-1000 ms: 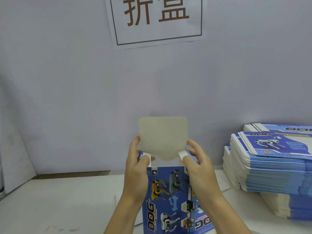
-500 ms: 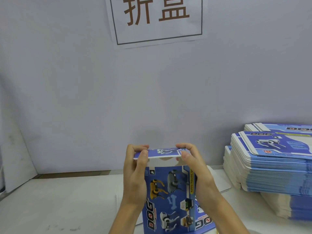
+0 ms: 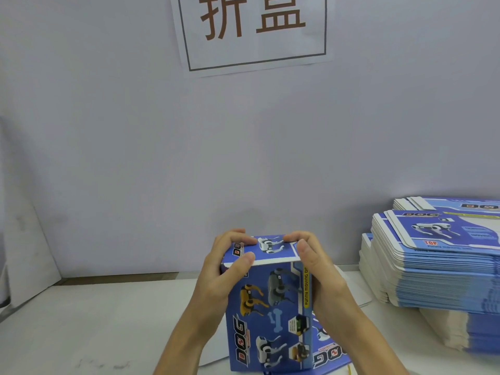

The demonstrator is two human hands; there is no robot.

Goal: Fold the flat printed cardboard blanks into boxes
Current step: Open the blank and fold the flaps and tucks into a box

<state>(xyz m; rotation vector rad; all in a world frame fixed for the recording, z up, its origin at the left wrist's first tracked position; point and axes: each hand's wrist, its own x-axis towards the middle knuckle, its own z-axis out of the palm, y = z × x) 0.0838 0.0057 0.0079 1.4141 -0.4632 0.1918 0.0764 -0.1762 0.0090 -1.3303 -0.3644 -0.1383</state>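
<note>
Box [image 3: 270, 307]: upright on counter [image 3: 94, 320], top flap down.
Left hand [image 3: 219, 274]: fingers curled, gripping box top.
Right hand [image 3: 322, 277]: likewise.
Blanks [image 3: 438, 266]: stacked right.

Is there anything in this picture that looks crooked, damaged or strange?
Nothing is clearly wrong. The left hand and right hand press the top flap down on the upright blue box. The stacks of flat blanks at the right are a little uneven, with staggered edges.
</note>
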